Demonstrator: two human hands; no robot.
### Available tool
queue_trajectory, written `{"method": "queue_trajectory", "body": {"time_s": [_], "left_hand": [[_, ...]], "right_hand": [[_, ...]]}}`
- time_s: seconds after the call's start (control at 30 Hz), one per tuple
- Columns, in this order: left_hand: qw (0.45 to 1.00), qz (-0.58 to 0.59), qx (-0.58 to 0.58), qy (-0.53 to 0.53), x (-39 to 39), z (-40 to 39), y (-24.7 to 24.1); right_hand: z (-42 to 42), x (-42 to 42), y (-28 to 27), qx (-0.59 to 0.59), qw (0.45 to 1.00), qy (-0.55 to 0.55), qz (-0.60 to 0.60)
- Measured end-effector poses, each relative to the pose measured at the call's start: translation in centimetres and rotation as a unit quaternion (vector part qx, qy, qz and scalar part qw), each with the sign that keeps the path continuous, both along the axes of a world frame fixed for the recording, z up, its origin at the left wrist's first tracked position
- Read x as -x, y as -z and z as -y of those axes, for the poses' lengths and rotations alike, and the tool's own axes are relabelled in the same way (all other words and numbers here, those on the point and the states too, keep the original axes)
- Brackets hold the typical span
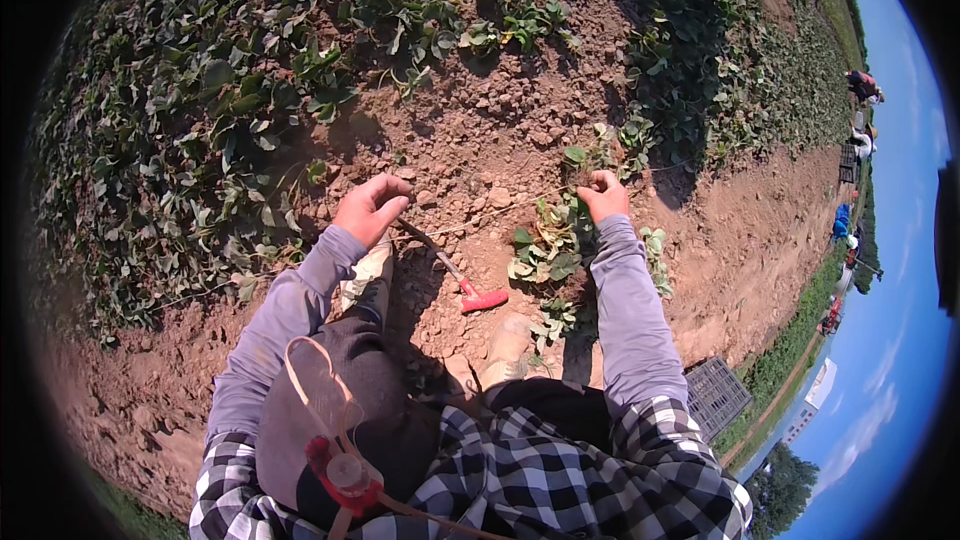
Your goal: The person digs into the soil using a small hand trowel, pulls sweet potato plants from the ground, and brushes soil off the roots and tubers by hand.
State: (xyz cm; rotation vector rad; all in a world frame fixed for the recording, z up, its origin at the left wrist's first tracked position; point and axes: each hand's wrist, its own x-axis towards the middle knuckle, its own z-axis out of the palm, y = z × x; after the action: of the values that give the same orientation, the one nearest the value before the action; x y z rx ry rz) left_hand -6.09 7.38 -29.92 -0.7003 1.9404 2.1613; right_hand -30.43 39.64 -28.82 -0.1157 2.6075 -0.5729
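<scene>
My left hand (pixel 370 211) is over bare soil, thumb and curled fingers slightly apart, with nothing visible between them. Just below it is the dark shaft of a hand tool (pixel 441 259), its red handle (pixel 484 301) lying on the ground between my boots; the tool's head is hidden. My right hand (pixel 604 197) pinches a small leafy plant (pixel 579 174), likely strawberry, at its thin brown roots or stems. A pale string (pixel 487 217) crosses the soil between my hands. More loose, uprooted-looking plants (pixel 553 251) lie in a heap beside my right forearm.
Low leafy plants (pixel 217 90) cover the ground left and ahead. Cloddy soil (pixel 502 105) stretches before me. A black plastic crate (pixel 716 394) stands at right. A red fitting with tan straps (pixel 345 472) is near my knee. People (pixel 862 86) and another crate (pixel 848 163) are far right.
</scene>
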Motion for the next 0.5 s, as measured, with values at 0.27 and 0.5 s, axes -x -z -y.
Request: {"method": "queue_trajectory", "body": {"time_s": [0.27, 0.5], "left_hand": [[0.991, -0.13, -0.012, -0.027, 3.9, 0.5, -3.3], [0.996, -0.041, 0.063, 0.052, 2.6, -0.1, -3.8]], "right_hand": [[9.3, -4.4, -5.2, 0.393, 0.877, 0.107, 0.257], [17.8, -11.1, -2.4, 0.432, 0.821, 0.107, 0.358]]}}
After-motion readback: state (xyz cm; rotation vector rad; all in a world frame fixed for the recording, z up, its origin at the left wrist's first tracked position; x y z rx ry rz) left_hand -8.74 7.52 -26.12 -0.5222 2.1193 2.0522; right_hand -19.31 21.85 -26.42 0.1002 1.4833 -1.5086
